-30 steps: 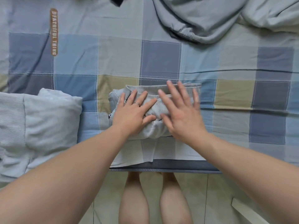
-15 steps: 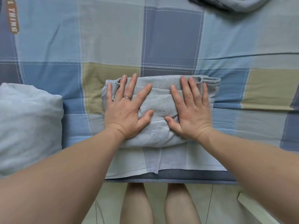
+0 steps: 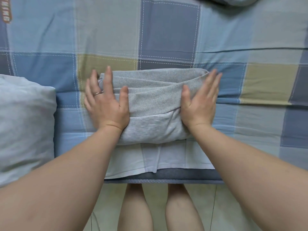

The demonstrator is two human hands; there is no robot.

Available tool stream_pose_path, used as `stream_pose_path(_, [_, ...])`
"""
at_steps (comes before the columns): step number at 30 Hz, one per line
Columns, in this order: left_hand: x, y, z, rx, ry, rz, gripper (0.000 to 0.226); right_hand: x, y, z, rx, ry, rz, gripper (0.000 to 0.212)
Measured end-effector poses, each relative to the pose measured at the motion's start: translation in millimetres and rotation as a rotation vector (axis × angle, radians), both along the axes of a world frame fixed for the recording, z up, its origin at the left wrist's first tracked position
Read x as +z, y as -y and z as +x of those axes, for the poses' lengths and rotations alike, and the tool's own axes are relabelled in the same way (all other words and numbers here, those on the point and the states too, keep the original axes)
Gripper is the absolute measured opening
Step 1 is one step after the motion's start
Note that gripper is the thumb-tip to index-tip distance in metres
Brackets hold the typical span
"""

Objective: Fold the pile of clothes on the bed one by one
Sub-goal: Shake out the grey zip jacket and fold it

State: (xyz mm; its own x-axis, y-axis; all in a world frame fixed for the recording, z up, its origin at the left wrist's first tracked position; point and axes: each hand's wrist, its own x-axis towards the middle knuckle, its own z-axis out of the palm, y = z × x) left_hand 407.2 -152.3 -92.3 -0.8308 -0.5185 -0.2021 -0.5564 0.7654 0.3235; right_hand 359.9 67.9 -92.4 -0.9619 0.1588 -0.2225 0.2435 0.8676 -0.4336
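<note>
Garment: grey ribbed-knit bundle (image 3: 155, 104), folded oblong, lay on the checked bed (image 3: 166, 30) near its front edge.
Hands: our left hand (image 3: 106, 107) and right hand (image 3: 200, 104) lay flat, fingers straight, pressing its two ends.

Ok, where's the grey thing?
Head view, middle: the folded grey garment lies on the checked bedsheet near its front edge, left hand and right hand at its ends.

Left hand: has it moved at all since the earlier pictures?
Yes. The left hand has slid left, from the top of the folded grey garment to its left end, judged against the olive bedsheet square.
</note>
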Motion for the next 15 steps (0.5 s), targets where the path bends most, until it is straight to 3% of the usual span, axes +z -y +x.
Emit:
stream_pose_path(4, [5.7, -3.7, -0.9, 0.237, -0.010, 0.126, 0.086, 5.1, -6.4, -3.0, -0.171, 0.118, -0.033, 0.109])
stream_pose_path(7, [12.1, -3.6, -6.1, 0.402, 0.087, 0.214, 0.087, 11.6, -16.8, -11.5, -0.274, 0.246, -0.218, 0.107])
stream_pose_path(12, [32.8, 10.7, -26.2, 0.394, 0.275, 0.319, 0.080, 39.7, -39.6, -32.9, -0.279, 0.463, -0.428, 0.075])
stream_pose_path(15, [54.3, 23.9, -30.7, 0.367, 0.301, 0.445, 0.075, 74.6, -35.1, -39.8, -0.265, 0.476, -0.522, 0.053])
